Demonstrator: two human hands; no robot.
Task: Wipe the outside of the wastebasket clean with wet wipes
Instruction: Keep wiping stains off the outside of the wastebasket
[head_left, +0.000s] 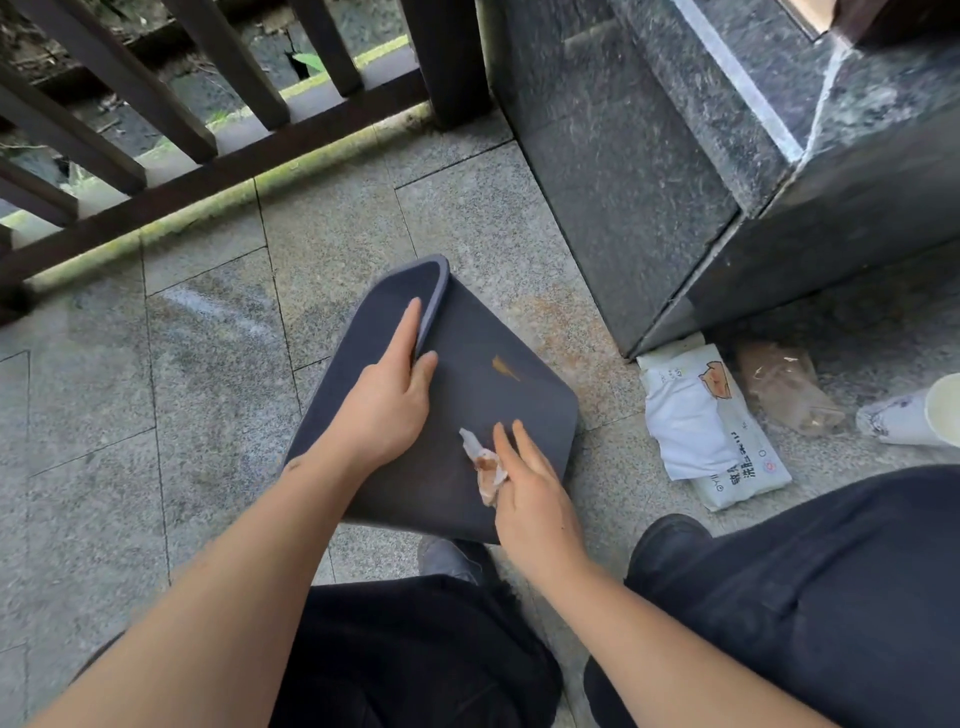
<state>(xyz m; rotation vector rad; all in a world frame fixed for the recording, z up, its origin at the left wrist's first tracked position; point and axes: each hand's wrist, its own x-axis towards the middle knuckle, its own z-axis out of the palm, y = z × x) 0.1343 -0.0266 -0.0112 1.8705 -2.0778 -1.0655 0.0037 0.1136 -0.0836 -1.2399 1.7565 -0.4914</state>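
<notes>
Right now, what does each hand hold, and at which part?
Left hand grips the wastebasket at its rim, fingers inside. Right hand pinches one end of a stained wet wipe.

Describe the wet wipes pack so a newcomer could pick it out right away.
Start at the dark polished stone block on the right and drop to its bottom corner on the paving. The wet wipes pack lies flat there, right of the dark wastebasket. It is the white soft packet with printed characters, unlike the brownish bag and white cup further right.
</notes>
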